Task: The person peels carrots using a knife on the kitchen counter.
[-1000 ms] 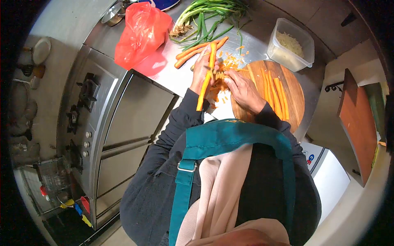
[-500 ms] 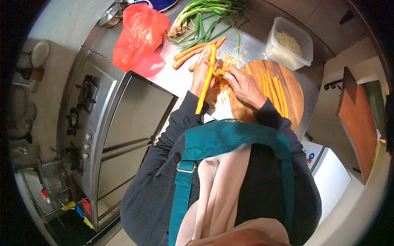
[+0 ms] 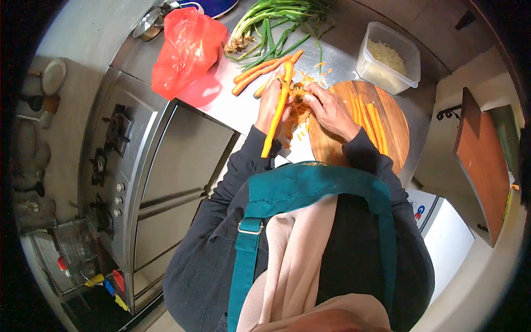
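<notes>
My left hand (image 3: 269, 105) is closed around a long peeled carrot (image 3: 278, 119), which slants down toward me. Fingers of my right hand (image 3: 332, 110) are bent and pressed together at a small, brownish-orange clump (image 3: 299, 96) between the two hands. What that clump is, and whether a tool sits in it, I cannot make out. Orange carrot peelings (image 3: 301, 123) lie on a white surface beneath my hands. Unpeeled carrots (image 3: 264, 72) rest just beyond my left hand. Several peeled carrots (image 3: 376, 126) lie side by side on a round wooden board (image 3: 395, 122), right of my right hand.
Spring onions (image 3: 276, 27) lie at the back, beside a red plastic bag (image 3: 188, 52). A clear plastic tub (image 3: 410, 81) with pale shreds stands behind the board. At left is a gas stove (image 3: 130, 127); a wooden cabinet door (image 3: 481, 155) hangs open at right.
The clump between my hands has changed shape and looks darker. My right hand has shifted slightly, and the carrot in my left hand has tilted a little, its near end lower.
</notes>
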The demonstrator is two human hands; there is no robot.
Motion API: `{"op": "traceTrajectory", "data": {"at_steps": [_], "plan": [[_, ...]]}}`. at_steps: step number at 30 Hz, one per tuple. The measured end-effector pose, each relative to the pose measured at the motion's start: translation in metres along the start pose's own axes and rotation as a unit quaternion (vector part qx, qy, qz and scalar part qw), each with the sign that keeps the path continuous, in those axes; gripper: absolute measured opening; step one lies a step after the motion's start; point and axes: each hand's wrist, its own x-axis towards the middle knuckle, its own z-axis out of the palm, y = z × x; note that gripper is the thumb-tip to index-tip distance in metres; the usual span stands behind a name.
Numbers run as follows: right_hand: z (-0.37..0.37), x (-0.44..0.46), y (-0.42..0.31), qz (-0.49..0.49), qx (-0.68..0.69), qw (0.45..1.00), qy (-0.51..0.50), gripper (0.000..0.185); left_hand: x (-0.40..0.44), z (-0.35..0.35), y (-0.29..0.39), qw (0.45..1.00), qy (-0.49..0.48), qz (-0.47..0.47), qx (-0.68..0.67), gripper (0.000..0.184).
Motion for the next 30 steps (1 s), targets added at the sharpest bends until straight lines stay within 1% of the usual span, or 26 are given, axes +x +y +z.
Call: {"op": "traceTrajectory", "data": {"at_steps": [3, 5, 7, 9, 10, 11, 12, 14, 16, 17, 18, 20, 22, 24, 25, 27, 28, 30], "plan": [[-0.002, 0.006, 0.006, -0.023, -0.019, 0.999, 0.025, 0.020, -0.008, 0.008, 0.003, 1.000, -0.011, 0.001, -0.026, 0.027], [-0.001, 0.006, 0.008, -0.019, -0.021, 0.999, 0.024, 0.020, -0.006, 0.003, 0.001, 0.997, -0.040, -0.003, -0.065, 0.025], [-0.002, 0.007, 0.008, -0.014, -0.023, 0.999, 0.023, 0.020, -0.008, 0.010, 0.005, 0.996, -0.030, -0.006, -0.080, 0.025], [0.000, 0.008, 0.011, -0.029, -0.048, 0.997, 0.046, 0.020, -0.014, 0.014, 0.007, 0.995, -0.019, -0.007, -0.096, 0.024], [-0.001, 0.010, 0.016, -0.029, -0.048, 0.997, 0.047, 0.020, -0.018, 0.014, 0.008, 0.995, -0.021, -0.033, -0.090, 0.024], [-0.004, 0.014, 0.024, -0.005, -0.031, 0.998, 0.061, 0.020, -0.020, 0.015, 0.009, 0.994, -0.022, -0.059, -0.084, 0.024], [-0.008, 0.017, 0.028, 0.018, -0.013, 0.997, 0.075, 0.020, -0.018, 0.012, 0.008, 0.989, -0.045, -0.076, -0.120, 0.021], [-0.010, 0.018, 0.031, 0.003, 0.011, 0.998, 0.069, 0.022, -0.019, 0.010, 0.000, 0.993, -0.021, -0.057, -0.101, 0.019], [-0.008, 0.014, 0.018, 0.040, 0.029, 0.998, 0.033, 0.027, -0.017, 0.008, 0.000, 0.993, -0.020, -0.063, -0.099, 0.017], [-0.006, 0.013, 0.010, 0.000, 0.030, 0.998, 0.048, 0.033, -0.015, 0.008, 0.000, 0.993, -0.020, -0.068, -0.097, 0.015], [-0.007, 0.015, 0.008, 0.002, 0.028, 0.998, 0.051, 0.033, -0.014, 0.008, 0.000, 0.993, -0.022, -0.070, -0.097, 0.015], [-0.008, 0.018, 0.005, 0.023, 0.053, 0.998, 0.025, 0.035, -0.014, 0.008, 0.002, 0.995, -0.035, -0.060, -0.076, 0.014], [-0.013, 0.021, -0.003, 0.027, 0.036, 0.999, 0.022, 0.033, -0.016, 0.009, 0.004, 0.995, -0.037, -0.065, -0.072, 0.015], [-0.013, 0.024, -0.003, 0.028, 0.100, 0.994, 0.032, 0.032, -0.018, 0.010, 0.006, 0.994, -0.040, -0.075, -0.067, 0.019], [-0.012, 0.025, 0.000, 0.029, 0.100, 0.994, 0.034, 0.032, -0.018, 0.008, 0.007, 0.994, -0.041, -0.076, -0.066, 0.019], [-0.007, 0.027, 0.011, 0.004, 0.102, 0.994, 0.039, 0.031, -0.016, 0.003, 0.007, 0.991, -0.072, -0.077, -0.086, 0.018], [-0.004, 0.028, 0.017, 0.004, 0.102, 0.994, 0.040, 0.031, -0.015, 0.002, 0.006, 0.991, -0.073, -0.077, -0.085, 0.018], [0.001, 0.030, 0.025, -0.038, 0.080, 0.994, 0.068, 0.028, -0.016, 0.001, 0.006, 0.992, -0.066, -0.080, -0.078, 0.018]]}}
